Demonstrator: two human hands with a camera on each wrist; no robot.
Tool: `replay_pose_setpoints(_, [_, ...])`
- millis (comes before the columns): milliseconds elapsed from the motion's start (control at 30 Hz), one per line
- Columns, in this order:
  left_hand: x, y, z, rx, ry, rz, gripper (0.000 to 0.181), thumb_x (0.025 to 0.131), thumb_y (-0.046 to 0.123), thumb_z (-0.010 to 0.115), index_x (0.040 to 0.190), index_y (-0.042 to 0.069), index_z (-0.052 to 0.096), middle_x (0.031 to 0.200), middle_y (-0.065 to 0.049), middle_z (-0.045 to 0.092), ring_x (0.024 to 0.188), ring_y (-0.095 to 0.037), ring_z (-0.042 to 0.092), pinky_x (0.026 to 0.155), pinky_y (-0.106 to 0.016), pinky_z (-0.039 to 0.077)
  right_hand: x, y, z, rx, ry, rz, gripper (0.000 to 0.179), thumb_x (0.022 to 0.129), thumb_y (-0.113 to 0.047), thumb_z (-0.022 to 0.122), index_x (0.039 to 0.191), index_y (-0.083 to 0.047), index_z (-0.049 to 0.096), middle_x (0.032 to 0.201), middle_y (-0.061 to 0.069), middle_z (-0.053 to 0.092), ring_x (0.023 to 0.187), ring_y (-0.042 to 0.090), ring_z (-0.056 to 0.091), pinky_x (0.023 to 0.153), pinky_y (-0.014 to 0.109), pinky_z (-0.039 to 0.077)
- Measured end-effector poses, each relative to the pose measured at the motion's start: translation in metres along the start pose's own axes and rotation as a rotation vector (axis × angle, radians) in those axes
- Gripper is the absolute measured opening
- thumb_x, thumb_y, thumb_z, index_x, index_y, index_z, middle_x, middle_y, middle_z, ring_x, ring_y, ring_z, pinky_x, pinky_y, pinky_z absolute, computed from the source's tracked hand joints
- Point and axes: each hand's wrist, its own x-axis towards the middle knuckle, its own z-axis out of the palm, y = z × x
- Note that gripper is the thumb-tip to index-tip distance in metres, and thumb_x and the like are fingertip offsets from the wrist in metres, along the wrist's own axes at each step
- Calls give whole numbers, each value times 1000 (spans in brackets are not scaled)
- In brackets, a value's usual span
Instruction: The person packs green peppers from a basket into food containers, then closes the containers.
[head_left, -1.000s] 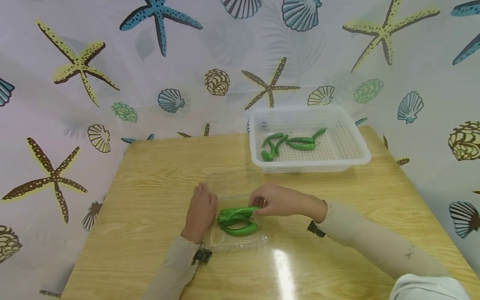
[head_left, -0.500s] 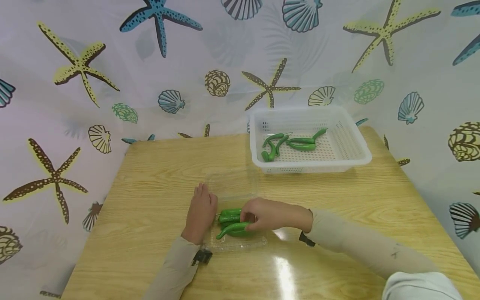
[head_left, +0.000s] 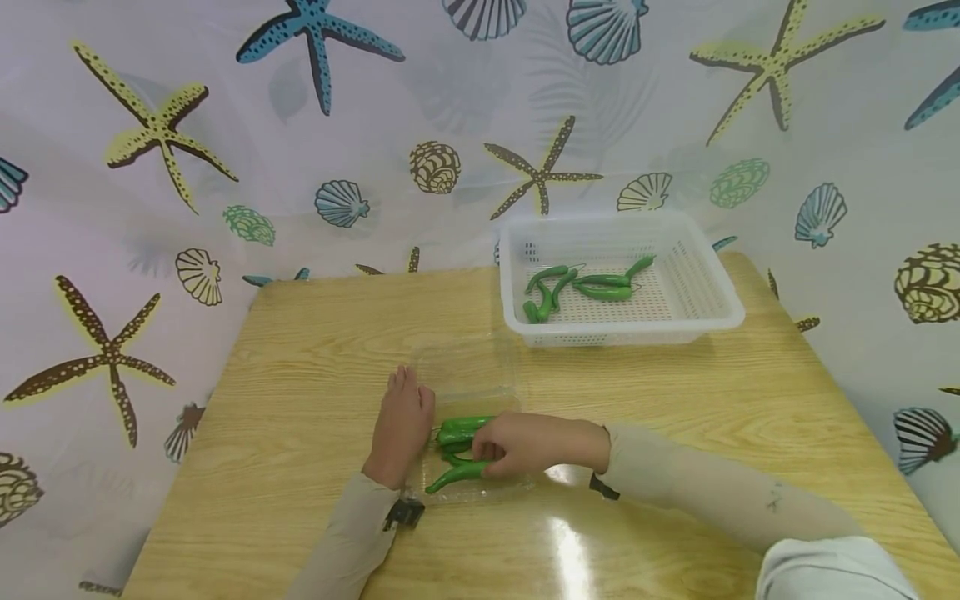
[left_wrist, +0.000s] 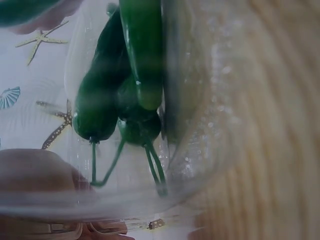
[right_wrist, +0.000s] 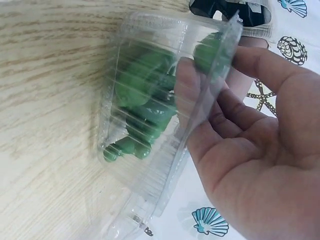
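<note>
A clear plastic clamshell box (head_left: 480,496) lies on the wooden table, its lid (head_left: 465,367) spread open toward the back. My left hand (head_left: 400,429) grips the box's left wall, with blurred skin on both sides of the rim in the left wrist view. Over the near part of the box, my right hand (head_left: 525,444) pinches one end of a green chili pepper (head_left: 453,477) between thumb and fingers; its other end points left. Several more green peppers (head_left: 456,430) lie in the box, stems toward the left hand, partly hidden by the right hand.
A white perforated plastic basket (head_left: 630,325) stands at the back right of the table (head_left: 322,333), holding several green peppers (head_left: 603,293). Behind the table hangs a pale curtain (head_left: 450,92) printed with starfish and shells.
My right hand has moved from the box's right end toward its near side, bringing a pepper along, whose free end now points to the lower left. The left hand stays in place.
</note>
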Motion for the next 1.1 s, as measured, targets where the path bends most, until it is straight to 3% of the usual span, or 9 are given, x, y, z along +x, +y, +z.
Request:
replay_pose_setpoints(600, [0, 1, 1, -6, -14, -16, 57, 98, 26, 27, 142, -8, 25, 149, -24, 21, 138, -36, 15, 109, -47, 17, 8, 7, 9, -28, -99, -5, 12, 90, -20, 60, 96, -13, 68, 85, -11, 65, 78, -3, 58, 69, 14, 47])
replay_pose_setpoints(1100, [-2, 1, 1, -10, -13, -23, 57, 99, 29, 26, 143, -7, 25, 149, -23, 20, 138, -34, 15, 110, -45, 16, 8, 7, 17, -101, -24, -14, 7, 87, -21, 66, 88, -15, 69, 72, -16, 60, 67, -4, 55, 63, 14, 46])
